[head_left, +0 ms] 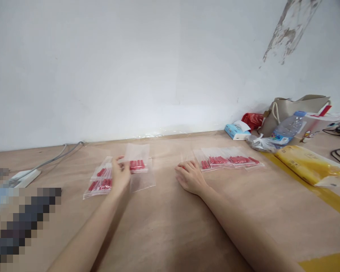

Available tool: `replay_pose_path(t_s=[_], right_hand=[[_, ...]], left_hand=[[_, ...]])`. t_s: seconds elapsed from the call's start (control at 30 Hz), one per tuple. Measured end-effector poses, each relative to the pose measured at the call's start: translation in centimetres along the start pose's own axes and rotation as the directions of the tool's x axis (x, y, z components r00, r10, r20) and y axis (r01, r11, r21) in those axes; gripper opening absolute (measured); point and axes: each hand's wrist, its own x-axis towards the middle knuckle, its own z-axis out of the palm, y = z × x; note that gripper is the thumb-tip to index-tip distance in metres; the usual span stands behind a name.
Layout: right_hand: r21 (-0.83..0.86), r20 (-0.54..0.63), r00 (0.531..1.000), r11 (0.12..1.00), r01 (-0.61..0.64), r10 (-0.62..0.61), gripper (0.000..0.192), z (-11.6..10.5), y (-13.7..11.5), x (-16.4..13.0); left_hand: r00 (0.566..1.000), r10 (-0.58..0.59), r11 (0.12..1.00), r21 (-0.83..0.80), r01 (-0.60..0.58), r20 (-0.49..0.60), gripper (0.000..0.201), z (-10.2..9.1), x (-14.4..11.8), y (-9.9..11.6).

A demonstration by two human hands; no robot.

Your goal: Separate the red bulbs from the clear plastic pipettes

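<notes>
My left hand [121,174] is at the left of centre, its fingers bent at the edge of a clear plastic bag [137,153] with several red sticks [137,165] in it. Another clear sheet or bag [143,181] lies under that one. Beside the same hand, more clear bags with red sticks [100,185] lie overlapping. My right hand [191,177] rests low over the table, fingers curled on a clear bag with a bit of red showing between them; most of this bag is hidden. To its right is an overlapping row of bagged red sticks [229,160].
On the right are a tissue pack [238,130], a plastic bottle [289,128], a paper cup [313,128], a grey bag [286,111] and a yellow packet [311,164]. A white power strip [25,177] with a cable lies left. The wall [158,75] bounds the wooden table [158,234].
</notes>
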Motion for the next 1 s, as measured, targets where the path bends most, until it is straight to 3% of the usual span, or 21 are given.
replay_pose_path(t_s=[0.03, 0.13, 0.23, 0.33, 0.43, 0.47, 0.53, 0.6, 0.67, 0.8, 1.0], right_hand=[[0.019, -0.017, 1.0, 1.0, 0.016, -0.016, 0.029, 0.0, -0.4, 0.0], [0.023, -0.033, 0.997, 0.997, 0.074, -0.073, 0.04, 0.1, -1.4, 0.1], [-0.025, -0.013, 0.986, 0.986, 0.164, -0.164, 0.026, 0.4, -1.4, 0.1], [-0.045, -0.015, 0.977, 0.976, 0.212, -0.213, 0.016, 0.6, -0.9, 0.0], [-0.007, -0.027, 0.981, 0.981, 0.193, -0.193, 0.017, 0.9, -0.6, -0.1], [0.014, -0.032, 0.983, 0.984, 0.18, -0.18, 0.017, 0.9, -0.6, -0.1], [0.061, -0.048, 0.987, 0.985, 0.159, -0.156, 0.016, 1.0, -0.7, -0.2], [0.099, -0.067, 0.988, 0.984, 0.147, -0.141, 0.016, 1.1, -0.8, -0.1], [0.119, -0.078, 0.988, 0.983, 0.141, -0.132, 0.017, 1.2, -0.8, -0.1], [0.126, -0.071, 0.99, 0.983, 0.133, -0.125, 0.014, 1.2, -0.9, -0.2], [0.138, -0.053, 0.989, 0.98, 0.141, -0.135, 0.006, 0.9, -1.5, 0.1]], left_hand=[[0.993, -0.047, 0.995, -0.081, 0.056, 0.112, 0.027, 1.5, -1.1, 0.0], [0.971, -0.037, 0.993, -0.101, 0.062, 0.238, 0.02, 5.4, -4.1, -0.1], [0.947, -0.002, 0.995, -0.092, 0.034, 0.322, 0.024, 7.3, -6.2, 0.0], [0.914, 0.037, 0.998, -0.058, -0.015, 0.405, 0.027, 6.7, -7.1, 0.5], [0.876, 0.24, 0.957, 0.048, -0.285, 0.419, 0.033, 4.5, -7.4, 1.1], [0.83, 0.349, 0.903, 0.08, -0.422, 0.436, 0.036, 3.7, -7.4, 1.2], [0.678, 0.54, 0.749, 0.082, -0.657, 0.499, 0.034, 2.6, -7.4, 1.1], [0.547, 0.64, 0.642, 0.016, -0.767, 0.541, 0.021, 2.1, -7.4, 0.6], [0.497, 0.686, 0.594, -0.013, -0.805, 0.531, 0.014, 2.2, -7.3, 0.1], [0.52, 0.669, 0.619, -0.013, -0.785, 0.531, 0.015, 2.8, -7.3, -0.3], [0.684, 0.487, 0.815, 0.0, -0.58, 0.543, 0.012, 2.8, -7.2, -0.2]])
